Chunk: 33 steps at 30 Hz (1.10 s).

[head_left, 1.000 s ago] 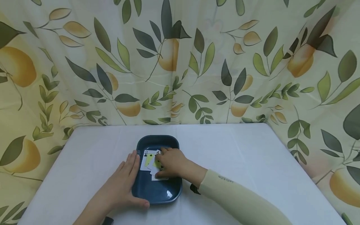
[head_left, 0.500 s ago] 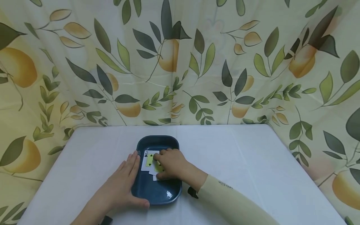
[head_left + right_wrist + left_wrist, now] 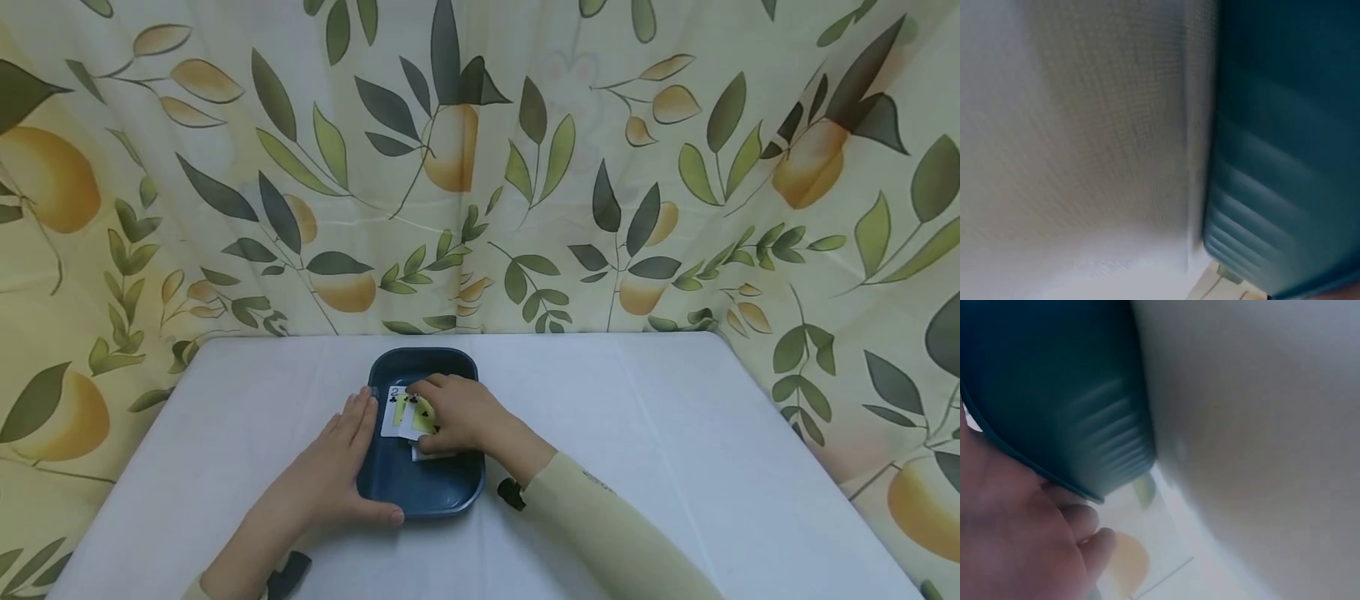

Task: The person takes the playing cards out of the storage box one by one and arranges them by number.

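Note:
A dark blue rectangular tray [image 3: 420, 492] with rounded corners sits on the white table. Inside it, playing cards lie overlapped: a two of clubs [image 3: 393, 417] at the left, another club card [image 3: 409, 427] over it, and a card corner [image 3: 427, 455] below. My right hand [image 3: 468, 417] reaches over the right rim, its thumb and fingers at the upper cards, covering part of them. My left hand [image 3: 326, 467] lies along the tray's left side, fingers straight at the rim and thumb extended by the near end. The left wrist view shows fingers [image 3: 1088, 528] beside the tray's ribbed wall [image 3: 1104, 431].
White cloth [image 3: 637, 467] covers the table around the tray. Behind stands a curtain [image 3: 525, 167] printed with fruit and leaves. A dark wrist strap [image 3: 512, 493] shows by the right wrist, and another [image 3: 288, 575] by the left.
The tray and cards have moved a little farther from me, both hands moving along with them. The upper card has turned slightly more upright against the two of clubs.

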{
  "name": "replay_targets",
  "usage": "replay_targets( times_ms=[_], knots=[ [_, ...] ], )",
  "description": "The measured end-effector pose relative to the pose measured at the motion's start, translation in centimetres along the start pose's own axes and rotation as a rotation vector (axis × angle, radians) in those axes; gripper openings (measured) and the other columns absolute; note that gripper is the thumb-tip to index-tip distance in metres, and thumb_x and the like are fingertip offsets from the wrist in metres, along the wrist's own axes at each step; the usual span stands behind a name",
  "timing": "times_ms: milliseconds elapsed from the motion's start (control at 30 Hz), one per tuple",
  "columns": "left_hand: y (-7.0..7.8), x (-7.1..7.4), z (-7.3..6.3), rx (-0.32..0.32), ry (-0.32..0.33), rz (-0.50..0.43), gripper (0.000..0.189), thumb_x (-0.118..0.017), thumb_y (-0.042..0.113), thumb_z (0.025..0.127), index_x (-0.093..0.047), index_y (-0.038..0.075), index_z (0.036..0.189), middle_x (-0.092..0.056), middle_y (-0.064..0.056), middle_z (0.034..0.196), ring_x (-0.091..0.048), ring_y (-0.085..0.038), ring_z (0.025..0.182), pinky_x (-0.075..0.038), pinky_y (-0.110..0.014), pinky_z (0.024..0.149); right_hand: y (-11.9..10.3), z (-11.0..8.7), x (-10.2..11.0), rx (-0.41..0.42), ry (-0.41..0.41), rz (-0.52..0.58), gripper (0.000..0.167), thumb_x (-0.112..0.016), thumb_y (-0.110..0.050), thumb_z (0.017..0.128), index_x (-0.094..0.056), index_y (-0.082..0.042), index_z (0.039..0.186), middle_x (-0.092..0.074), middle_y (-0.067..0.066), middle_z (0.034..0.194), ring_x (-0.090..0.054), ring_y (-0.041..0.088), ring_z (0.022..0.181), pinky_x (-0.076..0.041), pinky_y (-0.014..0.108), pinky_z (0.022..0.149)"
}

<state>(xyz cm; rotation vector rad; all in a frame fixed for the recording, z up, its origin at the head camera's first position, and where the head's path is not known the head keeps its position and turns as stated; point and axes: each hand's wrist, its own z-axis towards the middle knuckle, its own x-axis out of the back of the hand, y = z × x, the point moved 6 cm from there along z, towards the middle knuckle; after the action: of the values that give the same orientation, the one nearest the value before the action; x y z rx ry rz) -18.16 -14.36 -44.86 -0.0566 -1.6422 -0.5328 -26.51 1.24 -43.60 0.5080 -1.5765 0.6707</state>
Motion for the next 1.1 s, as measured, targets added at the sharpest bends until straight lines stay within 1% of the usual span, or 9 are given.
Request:
replay_targets(
  times_ms=[133, 267, 367, 467, 667, 800, 933, 1000, 1100],
  knots=[
    [0.1, 0.2, -0.2, -0.015, 0.005, -0.004, 0.148, -0.063, 0.094, 0.053, -0.014, 0.003, 0.159, -0.002, -0.015, 0.168, -0.007, -0.034, 0.154, -0.022, -0.054, 0.12, -0.1, -1.0, 1.2, 0.032, 0.067, 0.107, 0.082, -0.073, -0.052, 0.079, -0.045, -0.025, 0.15, -0.054, 0.0, 0.144, -0.054, 0.018, 0.127, -0.049, 0.042, 0.105],
    [0.2, 0.2, -0.4, -0.014, 0.005, -0.015, 0.148, -0.065, 0.093, 0.054, -0.014, 0.003, 0.159, -0.001, -0.014, 0.168, -0.006, -0.034, 0.154, -0.022, -0.054, 0.121, 0.1, -2.5, 3.3, 0.053, 0.169, 0.205, 0.09, -0.075, -0.05, 0.077, -0.038, -0.024, 0.155, -0.051, 0.001, 0.148, -0.051, 0.02, 0.132, -0.047, 0.042, 0.107],
    [0.4, 0.3, -0.3, -0.013, 0.014, -0.021, 0.148, -0.065, 0.093, 0.053, -0.013, 0.003, 0.159, 0.001, -0.013, 0.168, -0.006, -0.034, 0.154, -0.022, -0.053, 0.121, 1.2, -3.8, 5.1, 0.048, 0.244, 0.252, 0.094, -0.079, -0.047, 0.075, -0.037, -0.022, 0.155, -0.05, 0.002, 0.148, -0.05, 0.021, 0.132, -0.047, 0.042, 0.107],
    [0.4, 0.3, -0.2, -0.005, 0.013, -0.029, 0.149, -0.066, 0.093, 0.052, -0.013, 0.004, 0.16, 0.001, -0.013, 0.168, -0.006, -0.034, 0.154, -0.023, -0.053, 0.12, 2.8, -4.7, 6.4, 0.019, 0.279, 0.258, 0.096, -0.081, -0.044, 0.073, -0.037, -0.021, 0.155, -0.049, 0.003, 0.147, -0.05, 0.022, 0.131, -0.049, 0.042, 0.104],
    [0.3, 0.3, -0.2, 0.005, -0.007, -0.041, 0.151, -0.067, 0.092, 0.051, -0.009, 0.006, 0.16, 0.003, -0.011, 0.169, -0.004, -0.033, 0.155, -0.021, -0.053, 0.12, 6.2, -5.8, 7.2, -0.04, 0.268, 0.191, 0.093, -0.08, -0.043, 0.072, -0.041, -0.019, 0.153, -0.051, 0.004, 0.141, -0.054, 0.021, 0.122, -0.052, 0.04, 0.099],
    [0.3, 0.3, -0.1, -0.002, -0.01, -0.048, 0.15, -0.068, 0.092, 0.052, -0.01, 0.005, 0.16, 0.003, -0.011, 0.169, -0.003, -0.033, 0.155, -0.021, -0.053, 0.12, 8.0, -6.3, 6.9, -0.068, 0.262, 0.196, 0.094, -0.081, -0.042, 0.071, -0.042, -0.017, 0.153, -0.051, 0.005, 0.142, -0.054, 0.022, 0.122, -0.053, 0.042, 0.099],
    [0.4, 0.2, -0.1, -0.004, -0.008, -0.04, 0.15, -0.066, 0.093, 0.052, -0.012, 0.005, 0.16, 0.002, -0.011, 0.169, -0.004, -0.033, 0.155, -0.022, -0.054, 0.12, 9.6, -6.4, 6.5, -0.094, 0.251, 0.18, 0.095, -0.082, -0.041, 0.071, -0.042, -0.014, 0.152, -0.051, 0.007, 0.14, -0.055, 0.023, 0.117, -0.054, 0.042, 0.096],
    [0.4, 0.2, -0.1, -0.002, -0.005, -0.033, 0.15, -0.065, 0.094, 0.052, -0.013, 0.005, 0.16, 0.001, -0.011, 0.169, -0.004, -0.033, 0.155, -0.022, -0.054, 0.12, 10.4, -6.3, 6.4, -0.106, 0.233, 0.155, 0.094, -0.083, -0.041, 0.071, -0.044, -0.014, 0.152, -0.051, 0.007, 0.139, -0.055, 0.023, 0.115, -0.054, 0.042, 0.095],
    [0.4, 0.2, -0.1, 0.003, -0.007, -0.027, 0.149, -0.065, 0.094, 0.052, -0.013, 0.005, 0.16, 0.001, -0.011, 0.169, -0.004, -0.033, 0.155, -0.022, -0.054, 0.12, 11.3, -5.9, 6.1, -0.101, 0.186, 0.119, 0.089, -0.083, -0.039, 0.071, -0.048, -0.014, 0.149, -0.053, 0.007, 0.137, -0.056, 0.023, 0.111, -0.055, 0.042, 0.093]
  ],
)
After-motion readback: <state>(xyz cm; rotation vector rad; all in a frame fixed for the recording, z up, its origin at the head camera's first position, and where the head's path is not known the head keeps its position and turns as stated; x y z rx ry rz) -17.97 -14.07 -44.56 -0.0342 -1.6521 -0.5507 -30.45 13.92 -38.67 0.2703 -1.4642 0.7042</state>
